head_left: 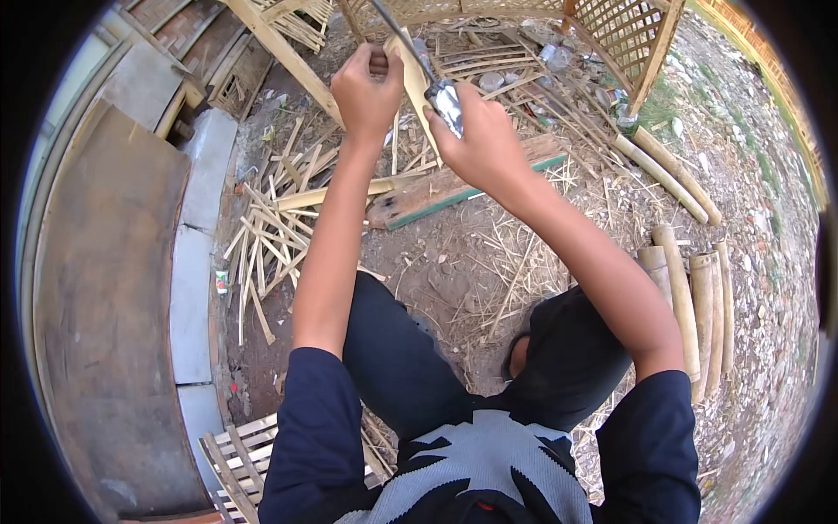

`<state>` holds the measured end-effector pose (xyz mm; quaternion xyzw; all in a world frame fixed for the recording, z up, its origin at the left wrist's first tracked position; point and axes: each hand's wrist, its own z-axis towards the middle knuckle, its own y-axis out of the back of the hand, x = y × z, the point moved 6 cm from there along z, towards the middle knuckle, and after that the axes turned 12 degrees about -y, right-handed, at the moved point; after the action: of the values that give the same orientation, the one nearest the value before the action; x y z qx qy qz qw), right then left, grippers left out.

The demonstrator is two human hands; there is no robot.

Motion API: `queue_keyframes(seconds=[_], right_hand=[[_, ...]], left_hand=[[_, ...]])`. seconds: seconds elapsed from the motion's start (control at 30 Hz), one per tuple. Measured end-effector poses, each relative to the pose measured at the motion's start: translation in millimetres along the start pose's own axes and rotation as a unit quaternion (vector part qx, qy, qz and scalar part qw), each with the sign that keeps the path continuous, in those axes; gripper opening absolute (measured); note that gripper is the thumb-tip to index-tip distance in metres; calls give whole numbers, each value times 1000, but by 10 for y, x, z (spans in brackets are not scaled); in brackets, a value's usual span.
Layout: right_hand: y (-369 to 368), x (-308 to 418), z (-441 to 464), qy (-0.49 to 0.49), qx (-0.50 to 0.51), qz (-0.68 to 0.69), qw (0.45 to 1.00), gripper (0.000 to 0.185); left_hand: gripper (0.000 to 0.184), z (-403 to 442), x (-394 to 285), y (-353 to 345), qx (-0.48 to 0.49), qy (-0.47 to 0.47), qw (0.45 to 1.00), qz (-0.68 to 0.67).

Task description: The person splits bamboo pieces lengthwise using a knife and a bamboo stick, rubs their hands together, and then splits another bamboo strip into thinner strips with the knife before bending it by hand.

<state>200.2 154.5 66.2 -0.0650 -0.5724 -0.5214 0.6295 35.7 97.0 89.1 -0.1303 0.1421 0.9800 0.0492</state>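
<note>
My left hand (371, 92) is raised at the top centre, fingers curled and closed against the upper part of a pale bamboo strip (421, 105). The strip slants down between my two hands. A knife (446, 106) with a shiny, patterned grip is in my right hand (483, 144), fingers wrapped around it. Its long dark blade points up and left, passing along the strip and out of the top of the view. Below the strip's lower end lies a worn wooden plank (467, 181) with a green edge.
Thin split bamboo pieces (266, 236) lie heaped at left. Thick bamboo poles (683, 306) rest at right, with more poles (668, 175) above them. A lattice panel (624, 44) stands behind. A brown board (109, 306) borders the left side; a slatted bamboo piece (240, 458) is below.
</note>
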Motion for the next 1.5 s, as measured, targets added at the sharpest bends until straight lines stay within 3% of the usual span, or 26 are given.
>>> queue_keyframes(seconds=[0.1,0.17,0.27,0.67,0.87,0.97,1.07,1.2,1.5], right_hand=[[-153,-171,-16,-35,6,-10,999,35],[-322,-353,-33,-51,8,-44,998,35],[-331,-420,-22,-81,26,-54,995,35],[-266,-458,-10,-56,4,21,998,35],[-228,-424,-43,-21,-16,-77,997,33],[-282,-485,-36,3,-27,-27,999,32],[-258,-361,-48,-38,-26,79,996,34],[-146,-295,78,13,-49,11,999,34],[-283,-404,53,-35,-3,-28,999,33]], left_hand=[[19,-255,142,-146,42,-23,999,18],[21,-641,375,-354,88,27,996,-1],[19,-548,345,-377,128,36,991,15],[25,-465,243,-371,128,46,991,8],[19,-442,244,-383,123,38,992,12],[23,-449,285,-379,137,59,989,17],[25,-517,378,-331,144,78,986,27],[26,-547,470,-309,136,81,987,31],[25,-494,365,-309,111,63,992,12]])
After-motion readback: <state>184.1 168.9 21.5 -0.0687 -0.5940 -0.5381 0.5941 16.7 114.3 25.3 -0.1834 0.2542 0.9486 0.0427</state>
